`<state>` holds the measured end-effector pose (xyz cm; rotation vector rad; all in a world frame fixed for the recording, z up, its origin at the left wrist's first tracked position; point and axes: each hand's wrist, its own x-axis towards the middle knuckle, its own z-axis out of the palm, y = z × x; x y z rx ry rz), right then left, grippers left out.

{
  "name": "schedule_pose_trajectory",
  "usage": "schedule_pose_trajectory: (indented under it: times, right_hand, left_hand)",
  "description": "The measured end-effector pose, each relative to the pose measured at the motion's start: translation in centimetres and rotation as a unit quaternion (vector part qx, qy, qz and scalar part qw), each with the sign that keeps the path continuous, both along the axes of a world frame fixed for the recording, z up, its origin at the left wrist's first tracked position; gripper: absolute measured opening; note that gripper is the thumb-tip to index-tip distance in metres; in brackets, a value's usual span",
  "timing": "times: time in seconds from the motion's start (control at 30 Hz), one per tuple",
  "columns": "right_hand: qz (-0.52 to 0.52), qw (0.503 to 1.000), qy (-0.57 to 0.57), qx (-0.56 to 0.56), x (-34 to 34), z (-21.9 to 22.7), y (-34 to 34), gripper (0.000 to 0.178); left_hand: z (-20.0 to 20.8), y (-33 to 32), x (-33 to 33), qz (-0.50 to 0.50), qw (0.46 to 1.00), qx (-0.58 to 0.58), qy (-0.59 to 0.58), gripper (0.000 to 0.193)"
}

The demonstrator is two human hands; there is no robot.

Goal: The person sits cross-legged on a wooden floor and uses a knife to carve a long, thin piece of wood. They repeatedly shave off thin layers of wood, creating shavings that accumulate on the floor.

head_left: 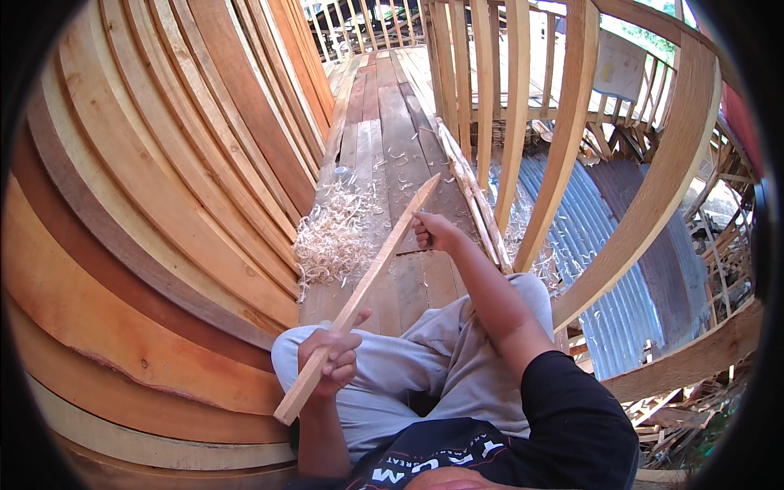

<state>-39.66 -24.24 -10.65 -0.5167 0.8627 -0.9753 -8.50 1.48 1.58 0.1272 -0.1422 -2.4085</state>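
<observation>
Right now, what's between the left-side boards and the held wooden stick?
Head view: a heap of pale, curled wood shavings on the floorboards, between the left-side boards and the wooden stick.

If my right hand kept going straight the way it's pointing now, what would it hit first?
Probably the wooden stick, toward its pointed far end: your right hand aims forward and left, right beside it. Whether they already touch is hard to tell.
</observation>
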Motion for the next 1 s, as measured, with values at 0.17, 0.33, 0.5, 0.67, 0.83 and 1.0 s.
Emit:
schedule_pose_trajectory:
  times: [0.17,0.33,0.5,0.67,0.83,1.0]
  right_hand:
    - [0.003,0.977,0.211,0.016,-2.4,1.3,-0.1,0.033]
    - [-0.013,0.933,0.316,-0.172,-5.1,-1.4,0.8,0.026]
    - [0.039,0.868,0.408,-0.28,-3.9,-1.9,1.2,0.026]
    - [0.095,0.822,0.445,-0.342,-1.4,-2.2,0.9,0.026]
    - [0.117,0.832,0.402,-0.364,-0.2,-3.2,0.3,0.027]
    - [0.156,0.788,0.496,-0.33,0.9,-2.8,0.7,0.03]
  left_hand:
    - [-0.4,-6.4,-1.4,-0.024,0.997,-0.042,-0.057,0.063]
    - [-3.3,-14.3,-2.6,-0.061,0.997,-0.042,-0.024,0.062]
    - [-7.0,-16.9,-2.5,-0.08,0.995,-0.007,0.052,0.061]
    - [-6.4,-16.0,-2.7,-0.044,0.983,0.017,-0.18,0.055]
    - [-9.4,-16.6,-1.4,-0.087,0.987,0.018,-0.131,0.049]
    - [-9.9,-17.7,-1.1,-0.167,0.978,-0.019,-0.125,0.042]
